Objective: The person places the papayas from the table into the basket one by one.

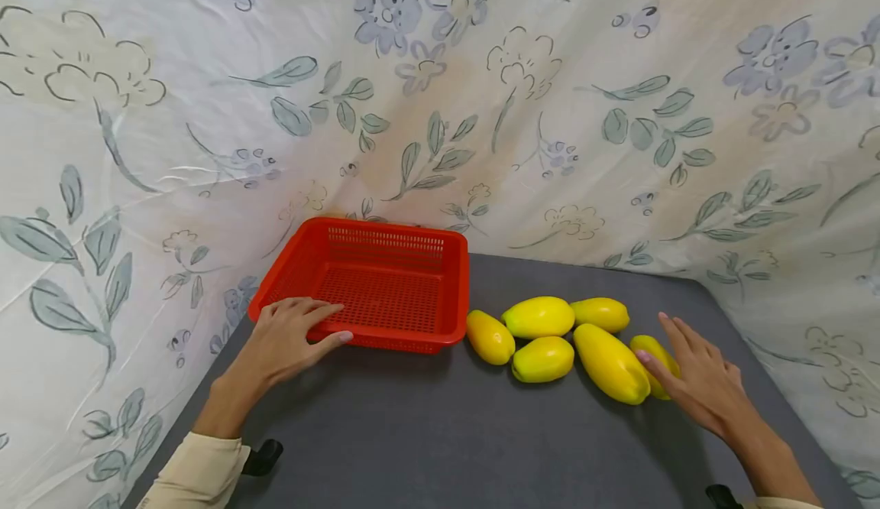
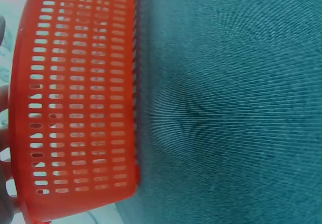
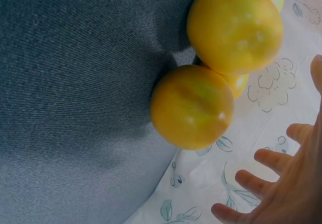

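Note:
My left hand (image 1: 290,341) is at the near left corner of a red plastic basket (image 1: 454,280), its fingers relaxed over the rim and the thumb along the front. In the left wrist view the fingertips show at the rim, beside the slotted wall (image 2: 80,93). Several smooth yellow fruits, papaya-like, lie grouped right of the basket. The longest fruit (image 1: 610,364) leans toward the rightmost fruit (image 1: 653,356). Over that one's right side my right hand (image 1: 704,379) hovers with spread fingers, holding nothing. In the right wrist view its fingers stand apart from the nearest fruit (image 3: 193,108).
The dark grey tabletop (image 1: 440,432) carries the basket and fruits. Floral cloth (image 1: 522,150) hangs behind and along both sides, close to the table edges. The smaller fruits (image 1: 543,360) sit between the basket and the longest one.

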Demonstrator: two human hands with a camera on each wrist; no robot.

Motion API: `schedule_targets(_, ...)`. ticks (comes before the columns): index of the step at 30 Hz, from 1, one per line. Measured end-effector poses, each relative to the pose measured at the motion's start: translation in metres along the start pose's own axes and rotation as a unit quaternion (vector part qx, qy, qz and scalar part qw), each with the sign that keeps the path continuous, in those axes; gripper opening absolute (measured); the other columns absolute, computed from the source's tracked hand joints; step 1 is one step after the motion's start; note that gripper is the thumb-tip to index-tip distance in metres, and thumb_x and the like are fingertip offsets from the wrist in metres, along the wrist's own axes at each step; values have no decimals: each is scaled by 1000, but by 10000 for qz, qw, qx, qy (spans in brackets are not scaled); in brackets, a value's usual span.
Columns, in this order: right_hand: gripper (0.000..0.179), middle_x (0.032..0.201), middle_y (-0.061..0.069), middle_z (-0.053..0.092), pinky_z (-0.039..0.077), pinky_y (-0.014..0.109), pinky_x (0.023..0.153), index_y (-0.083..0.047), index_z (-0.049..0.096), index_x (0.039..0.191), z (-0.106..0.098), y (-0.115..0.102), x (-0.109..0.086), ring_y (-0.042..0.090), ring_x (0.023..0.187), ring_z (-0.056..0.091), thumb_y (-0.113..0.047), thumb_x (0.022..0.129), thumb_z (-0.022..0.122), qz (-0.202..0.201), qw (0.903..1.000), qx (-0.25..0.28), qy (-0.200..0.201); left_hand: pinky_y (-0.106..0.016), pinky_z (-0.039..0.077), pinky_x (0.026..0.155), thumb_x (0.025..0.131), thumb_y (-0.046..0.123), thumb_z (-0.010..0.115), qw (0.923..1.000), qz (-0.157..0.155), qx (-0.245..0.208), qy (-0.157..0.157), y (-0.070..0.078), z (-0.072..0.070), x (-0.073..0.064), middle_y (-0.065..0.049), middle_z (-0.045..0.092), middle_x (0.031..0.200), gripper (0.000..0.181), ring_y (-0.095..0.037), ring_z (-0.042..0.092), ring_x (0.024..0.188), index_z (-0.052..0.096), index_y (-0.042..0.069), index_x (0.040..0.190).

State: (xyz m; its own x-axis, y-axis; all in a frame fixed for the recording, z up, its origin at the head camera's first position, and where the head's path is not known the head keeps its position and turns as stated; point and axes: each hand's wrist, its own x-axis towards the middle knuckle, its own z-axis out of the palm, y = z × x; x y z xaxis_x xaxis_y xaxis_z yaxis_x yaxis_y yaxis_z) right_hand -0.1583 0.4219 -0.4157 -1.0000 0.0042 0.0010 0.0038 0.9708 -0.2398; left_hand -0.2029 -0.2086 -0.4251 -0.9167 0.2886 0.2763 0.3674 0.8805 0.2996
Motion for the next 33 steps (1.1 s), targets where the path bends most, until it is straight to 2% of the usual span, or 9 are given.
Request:
schedule_targets(12, 92, 166, 42, 13, 25, 90, 88, -10, 3, 171, 4, 3, 1, 75, 134, 25, -63, 108, 44, -52, 9998, 161, 36, -68, 37, 103, 97, 62, 63, 9995, 31, 301, 85, -1, 4, -4, -16, 72, 134, 58, -45, 62, 124, 72, 23, 139)
schedule_targets(19, 91, 166, 45, 10, 18, 88, 100, -2, -1, 169, 7, 11, 0, 74, 142, 18, -54, 110, 45, -204, 9965, 800, 134, -67, 39, 98, 99, 58, 64, 9990, 43, 392, 191, -2, 6, -5, -15, 73, 130, 52, -43, 63, 118, 74, 23, 136)
schedule_targets(24, 93, 165, 47, 3, 14, 87, 105, 3, -6, 167, 12, 21, -4, 72, 146, 11, -53, 111, 43, 32, 9924, 1232, 37, -65, 40, 96, 98, 57, 65, 9987, 101, 418, 261, -3, 8, -5, -14, 74, 128, 51, -40, 65, 114, 75, 22, 135)
schedule_targets(27, 96, 163, 49, 3, 22, 86, 103, 5, -8, 166, 13, 25, -6, 72, 144, 17, -56, 110, 42, 260, 9900, 1386, -95, -64, 41, 95, 98, 56, 65, 9985, 141, 435, 285, -3, 10, -4, -14, 74, 127, 51, -39, 65, 112, 75, 22, 134)
schedule_targets(31, 100, 159, 52, 10, 34, 83, 97, 7, -9, 165, 15, 27, -7, 71, 137, 29, -60, 109, 42, 568, 9864, 1522, -234, -64, 41, 96, 98, 56, 65, 9983, 165, 446, 334, -3, 13, -4, -14, 74, 126, 50, -39, 65, 112, 75, 21, 134)
schedule_targets(33, 102, 157, 53, 11, 37, 82, 96, 7, -11, 164, 17, 29, -7, 71, 136, 31, -61, 108, 41, 720, 9838, 1614, -310, -64, 41, 96, 98, 56, 66, 9983, 164, 445, 353, -3, 14, -4, -14, 75, 126, 50, -39, 65, 112, 75, 21, 133)
